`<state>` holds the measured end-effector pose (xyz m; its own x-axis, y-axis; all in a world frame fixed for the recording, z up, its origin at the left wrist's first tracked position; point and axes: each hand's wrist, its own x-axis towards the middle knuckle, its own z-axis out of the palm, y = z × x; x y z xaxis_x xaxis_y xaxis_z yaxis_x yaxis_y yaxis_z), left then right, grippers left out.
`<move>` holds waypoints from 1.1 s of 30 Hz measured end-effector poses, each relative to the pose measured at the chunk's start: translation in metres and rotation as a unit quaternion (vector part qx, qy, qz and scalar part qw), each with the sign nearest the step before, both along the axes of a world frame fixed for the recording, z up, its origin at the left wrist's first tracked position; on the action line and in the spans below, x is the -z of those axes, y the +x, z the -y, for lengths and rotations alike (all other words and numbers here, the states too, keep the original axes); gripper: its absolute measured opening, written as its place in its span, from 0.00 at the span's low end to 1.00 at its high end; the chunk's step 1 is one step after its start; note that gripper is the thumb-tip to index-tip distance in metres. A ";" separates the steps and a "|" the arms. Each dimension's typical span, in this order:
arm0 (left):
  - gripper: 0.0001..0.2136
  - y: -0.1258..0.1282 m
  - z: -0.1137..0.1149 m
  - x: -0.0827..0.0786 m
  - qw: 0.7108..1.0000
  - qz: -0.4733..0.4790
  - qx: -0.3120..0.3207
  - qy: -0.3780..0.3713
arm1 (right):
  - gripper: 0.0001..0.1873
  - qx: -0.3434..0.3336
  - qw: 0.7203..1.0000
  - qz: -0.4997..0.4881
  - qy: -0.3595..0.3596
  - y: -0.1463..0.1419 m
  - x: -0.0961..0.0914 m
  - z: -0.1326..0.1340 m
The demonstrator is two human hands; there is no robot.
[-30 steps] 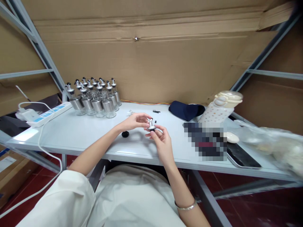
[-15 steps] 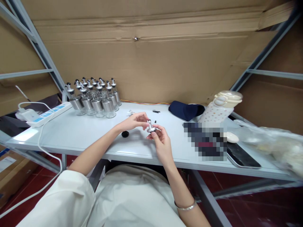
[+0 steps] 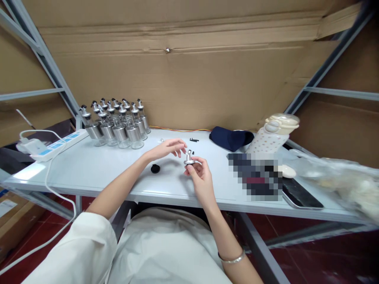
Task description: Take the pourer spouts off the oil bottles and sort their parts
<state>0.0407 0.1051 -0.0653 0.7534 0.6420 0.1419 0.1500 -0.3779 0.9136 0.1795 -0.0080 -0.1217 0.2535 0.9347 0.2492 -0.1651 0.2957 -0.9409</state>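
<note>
Between the fingers and thumb of my right hand [image 3: 201, 179] is a silver bottle pourer [image 3: 189, 158], held upright by its base just above the table. My left hand [image 3: 169, 149] hovers to the left of the pourer's tip, fingers stretched and apart, with nothing visible in it. A tiny black piece [image 3: 193, 153] shows just beyond the pourer. Below my left wrist lies a round black cap [image 3: 155, 169]. Farther back on the table are small black parts [image 3: 194, 140]. A small clear piece [image 3: 161, 140] is partly hidden behind my left hand.
Several glass and steel bottles [image 3: 119, 132] stand at the back left, most with pourers. A white power strip [image 3: 63, 144] lies left of them. On the right are a navy cap [image 3: 231, 138], a cream flask [image 3: 269, 134], a dark phone [image 3: 302, 193] and a plastic bag [image 3: 340, 181].
My left hand has let go of the pourer's top and drawn slightly up and left, its fingers opening. My right hand still holds the pourer in nearly the same place.
</note>
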 end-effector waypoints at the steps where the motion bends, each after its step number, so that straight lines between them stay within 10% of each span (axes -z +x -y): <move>1: 0.15 0.004 -0.007 -0.001 0.999 -0.029 -0.026 0.017 | 0.15 0.004 1.000 -0.007 -0.001 0.000 0.000 0.000; 9: 0.16 0.067 -0.086 0.018 0.922 -0.281 -0.187 0.189 | 0.14 -0.009 1.000 -0.015 0.005 0.001 0.004 -0.002; 18: 0.07 0.103 -0.091 0.030 0.889 -0.280 -0.303 0.197 | 0.14 -0.015 1.000 -0.012 0.005 0.001 0.000 0.002; 26: 0.04 0.031 -0.050 -0.006 0.952 -0.165 -0.193 0.173 | 0.15 0.065 0.998 -0.026 0.008 0.002 0.001 0.001; 33: 0.10 -0.010 -0.002 -0.011 0.998 -0.053 0.018 -0.005 | 0.14 0.059 0.997 -0.056 -0.008 0.003 0.001 -0.001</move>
<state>0.0309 0.1075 -0.0539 0.7871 0.6146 0.0533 0.2324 -0.3754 0.8972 0.1826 -0.0070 -0.1227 0.3880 0.8999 0.1991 -0.2333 0.3049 -0.9234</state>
